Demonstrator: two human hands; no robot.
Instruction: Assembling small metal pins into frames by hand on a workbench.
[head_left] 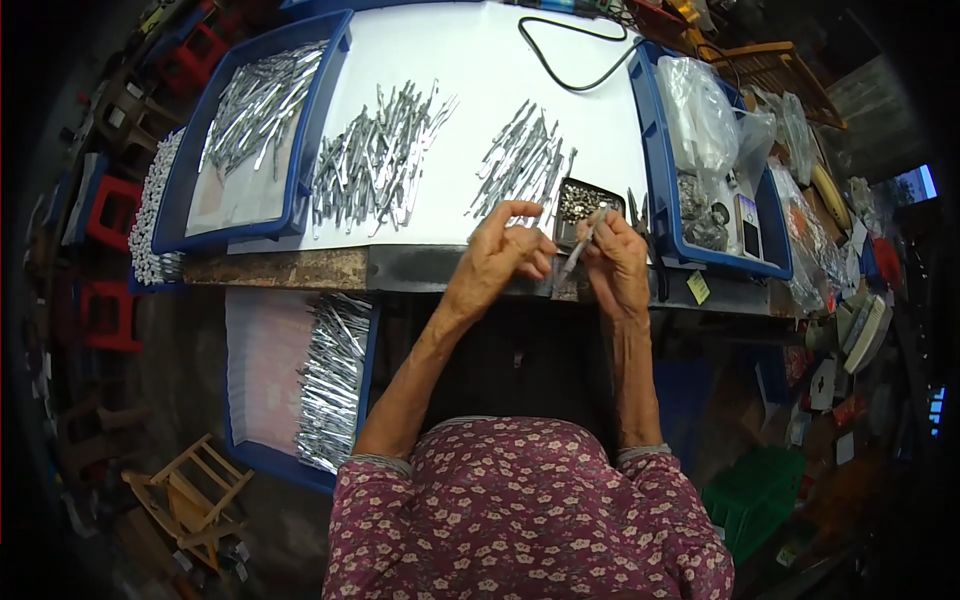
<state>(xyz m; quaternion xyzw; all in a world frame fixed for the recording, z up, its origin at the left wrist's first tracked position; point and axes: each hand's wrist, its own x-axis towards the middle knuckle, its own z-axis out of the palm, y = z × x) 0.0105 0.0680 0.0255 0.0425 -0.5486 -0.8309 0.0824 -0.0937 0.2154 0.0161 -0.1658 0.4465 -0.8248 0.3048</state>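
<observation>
White sheeting covers the counter, and I'd judge things mid-run: loose strips lie all about, though from here I can't tell which are finished and which remain. The left blue tray holds plenty; a lower blue tray, below the near edge, holds more. The right blue tray carries plastic bags and hems in that side. Between them lie a wide heap of strips and a smaller heap. Beyond, a black cable loops out of the way. The left hand is loosely spread, nothing seen in it. The right hand works near a small black tray of tiny metal pieces, pinching one metal strip at the counter's near edge.
</observation>
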